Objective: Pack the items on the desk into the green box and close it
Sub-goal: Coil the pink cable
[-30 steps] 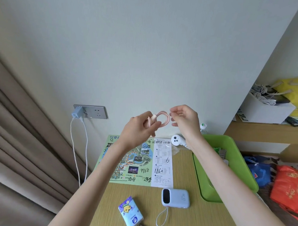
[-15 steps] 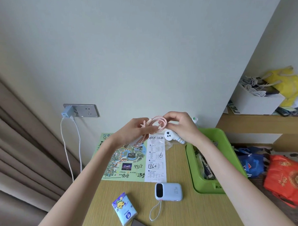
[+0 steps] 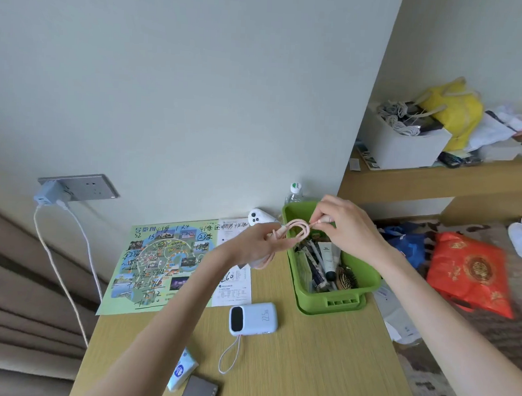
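Nearest edge: a dark flat device (image 3: 199, 391) and a tissue pack (image 3: 182, 369) lie nearer than the green box (image 3: 343, 301), both cut off by the frame's bottom.
Power bank: the pale blue power bank (image 3: 253, 318) rests on the surface (image 3: 321, 365) just left of the box's near corner, its strap trailing nearer.
Left hand: the left hand (image 3: 253, 245) has its fingers curled around the gathered end of the pink cable (image 3: 295, 232), left of the box.
Right hand: the right hand (image 3: 347, 224) hovers over the box's far half, fingers pinching the cable's plug end.
Box: open, holding tubes and a brush; no lid in view.
Risk: I'd guess the springy loop could uncoil when dropped and hang over the rim, blocking closing.
Hard to see: the cable's lower part hides behind the left hand; the white gadget (image 3: 260, 217) beyond the box is unclear.
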`<state>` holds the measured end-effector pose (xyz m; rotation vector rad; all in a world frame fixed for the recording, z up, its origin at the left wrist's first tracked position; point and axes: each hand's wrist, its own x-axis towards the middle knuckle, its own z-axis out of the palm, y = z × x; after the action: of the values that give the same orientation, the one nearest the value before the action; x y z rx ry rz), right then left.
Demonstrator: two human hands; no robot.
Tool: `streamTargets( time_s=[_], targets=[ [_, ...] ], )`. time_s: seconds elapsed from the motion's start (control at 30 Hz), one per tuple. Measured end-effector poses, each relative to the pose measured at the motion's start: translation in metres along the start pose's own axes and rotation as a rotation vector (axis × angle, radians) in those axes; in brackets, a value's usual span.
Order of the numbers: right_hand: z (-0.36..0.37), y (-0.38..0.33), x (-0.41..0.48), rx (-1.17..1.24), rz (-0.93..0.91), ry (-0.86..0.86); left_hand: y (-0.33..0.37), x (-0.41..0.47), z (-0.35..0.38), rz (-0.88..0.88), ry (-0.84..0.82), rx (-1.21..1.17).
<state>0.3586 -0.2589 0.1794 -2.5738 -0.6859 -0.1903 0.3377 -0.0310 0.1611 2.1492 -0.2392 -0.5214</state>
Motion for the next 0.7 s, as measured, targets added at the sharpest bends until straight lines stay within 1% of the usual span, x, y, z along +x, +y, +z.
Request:
streamTargets(
  time_s=[0.17,0.33,0.47,0.6,0.7],
  targets=[
    [0.007,0.053,-0.013,-0.068,0.142,0.017,0.005,0.049,0.052,0.02,0.142,0.102],
    [0.025,0.092,-0.009,0.015,0.311,-0.031,0.006,0.092,0.073,0.051,0.35,0.252],
    [0.047,0.111,-0.001,0.057,0.385,-0.034,0.003,0.13,0.079,0.075,0.35,0.334],
    [0.072,0.118,0.007,0.056,0.493,-0.048,0.0,0.166,0.082,0.114,0.307,0.562],
    [0.086,0.117,0.01,-0.031,0.538,-0.032,-0.003,0.187,0.082,0.116,0.258,0.725]
  ],
)
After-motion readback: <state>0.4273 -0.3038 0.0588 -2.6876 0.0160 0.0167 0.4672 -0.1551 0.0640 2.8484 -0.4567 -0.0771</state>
